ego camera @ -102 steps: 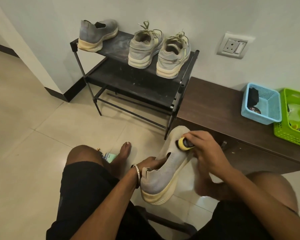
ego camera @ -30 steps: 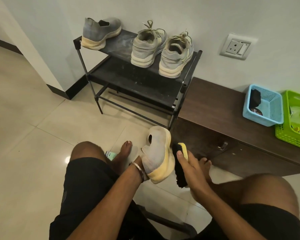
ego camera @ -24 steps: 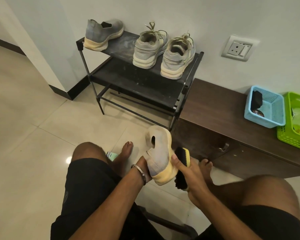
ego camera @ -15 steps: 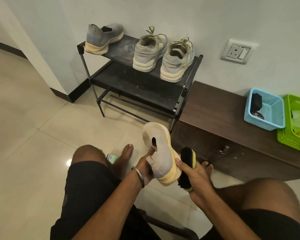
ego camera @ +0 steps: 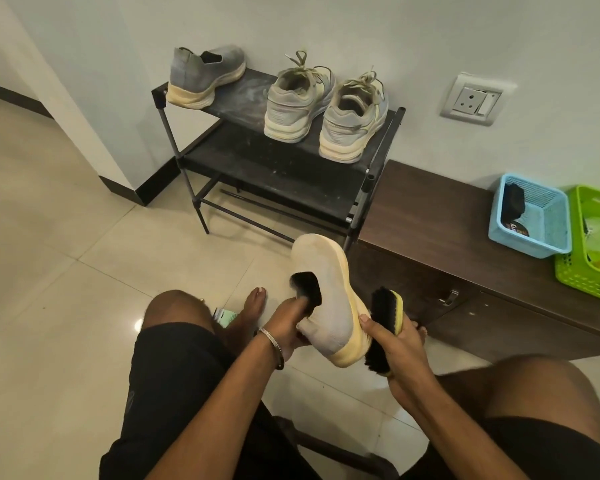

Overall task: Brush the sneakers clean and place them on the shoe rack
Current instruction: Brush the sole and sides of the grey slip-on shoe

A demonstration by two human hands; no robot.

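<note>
The person sits with both hands raised between the knees. The left hand [ego camera: 288, 327] grips a grey slip-on sneaker [ego camera: 329, 299] at its heel end, fingers pushed into the dark opening of the collar and curled round the knit upper; a metal bangle [ego camera: 272, 346] circles that wrist. The sneaker is held tilted on its side, toe pointing away from the person and up toward the rack, its cream sole turned to the right. The right hand [ego camera: 394, 344] is wrapped round a shoe brush [ego camera: 383, 327] with a yellow back and black bristles, thumb lying against the sole edge near the heel. The bristles meet the sole at the lower end of the brush, just beyond the thumb tip; the upper end stands slightly clear of the sole. Beyond the fingertips of both hands stands a black shoe rack [ego camera: 284, 174] on the tiled floor [ego camera: 49, 237]. On its top shelf the matching grey slip-on [ego camera: 205, 77] sits at the left end, and a pair of grey lace-up sneakers [ego camera: 326, 109] sits at the right end, heels toward the person. To the right of the brush hand runs a low dark wooden cabinet [ego camera: 430, 216], carrying a blue basket [ego camera: 530, 216] with a dark object inside and, touching it on the far right, a green basket [ego camera: 593, 244]. A wall socket [ego camera: 473, 102] is mounted above the cabinet.
</note>
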